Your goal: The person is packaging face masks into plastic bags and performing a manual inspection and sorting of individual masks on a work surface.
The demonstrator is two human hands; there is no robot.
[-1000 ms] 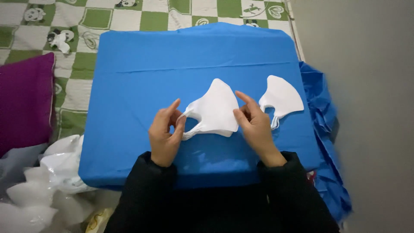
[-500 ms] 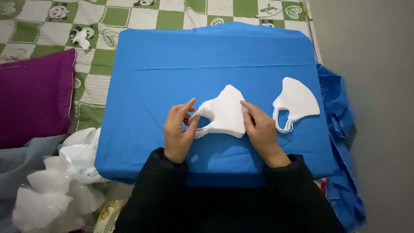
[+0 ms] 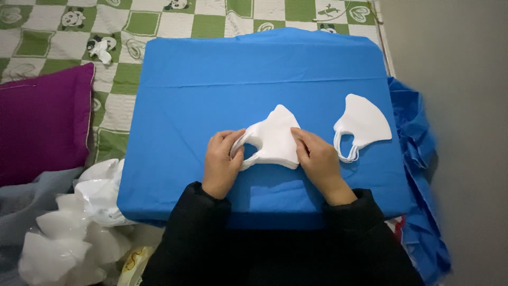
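The left hand now has its fingers hooked through the ear loop of the white mask, opening it wider, while the right hand presses lower along the mask's right edge.

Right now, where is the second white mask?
In the head view, the second white mask lies untouched on the blue cloth, beyond the right hand.

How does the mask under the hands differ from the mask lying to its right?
The held mask is gripped by the left hand and right hand; the right-side mask lies untouched. The held mask sits mid-cloth, the other near the blue cloth's edge. Both are white, folded, with ear loops.
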